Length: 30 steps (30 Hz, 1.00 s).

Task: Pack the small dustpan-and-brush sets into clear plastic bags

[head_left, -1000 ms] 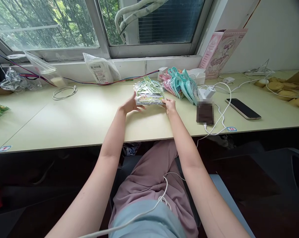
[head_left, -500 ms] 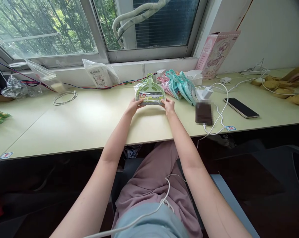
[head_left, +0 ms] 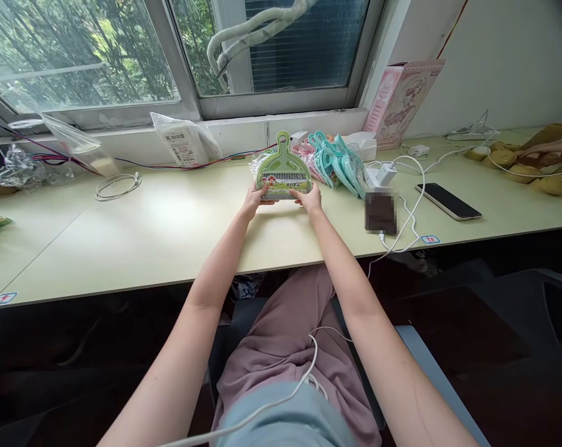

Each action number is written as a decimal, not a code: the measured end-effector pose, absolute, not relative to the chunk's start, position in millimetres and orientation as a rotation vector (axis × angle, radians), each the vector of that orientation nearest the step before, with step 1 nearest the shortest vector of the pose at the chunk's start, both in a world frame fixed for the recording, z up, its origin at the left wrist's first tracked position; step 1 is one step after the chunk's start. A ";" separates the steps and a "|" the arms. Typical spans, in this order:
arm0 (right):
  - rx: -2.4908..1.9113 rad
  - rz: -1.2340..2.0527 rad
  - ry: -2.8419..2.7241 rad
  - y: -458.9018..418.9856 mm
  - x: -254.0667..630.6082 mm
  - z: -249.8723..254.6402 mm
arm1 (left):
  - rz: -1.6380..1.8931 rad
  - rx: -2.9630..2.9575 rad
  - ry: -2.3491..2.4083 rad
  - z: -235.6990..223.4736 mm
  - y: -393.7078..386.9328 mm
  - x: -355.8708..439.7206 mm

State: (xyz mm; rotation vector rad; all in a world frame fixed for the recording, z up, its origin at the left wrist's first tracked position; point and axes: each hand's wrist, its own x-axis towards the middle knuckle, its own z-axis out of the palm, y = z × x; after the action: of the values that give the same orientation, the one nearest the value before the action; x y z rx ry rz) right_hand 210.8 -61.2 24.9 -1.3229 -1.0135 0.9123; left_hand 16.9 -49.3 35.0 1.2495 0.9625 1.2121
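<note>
Fingers (head_left: 262, 190) of left hand (head_left: 252, 202) and right hand (head_left: 312, 199) gripping green dustpan (head_left: 287, 162), printed label (head_left: 279, 184), lettering unreadable

Green dustpan set (head_left: 283, 162): smooth plastic in glossy clear wrap. Left of it you see shiny, crumpled plastic film (head_left: 16, 167); right of it, a glossy-screened phone (head_left: 449, 202); nearer you than it, matt cloth trousers (head_left: 285, 329).

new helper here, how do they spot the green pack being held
Start at the pale desk below the window. Mid-picture, the left hand and right hand hold the green pack by its lower edge. Its green sets it apart from the turquoise items and pink items on its right.
</note>
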 end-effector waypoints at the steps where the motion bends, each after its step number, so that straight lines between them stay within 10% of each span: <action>1: -1.340 0.885 -1.008 -61.0 211.3 24.2 | 1.194 1.272 0.960 35.3 -50.7 18.2; 30: -1.512 0.661 -1.184 -53.9 216.7 19.0 | 1.190 1.241 1.085 33.7 -43.5 15.3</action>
State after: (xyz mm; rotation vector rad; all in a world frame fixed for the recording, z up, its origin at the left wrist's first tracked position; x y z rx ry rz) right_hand 216.7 -53.9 19.0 -1.5124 -1.1839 0.6607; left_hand 15.3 -43.5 33.7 1.2413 1.0851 1.1904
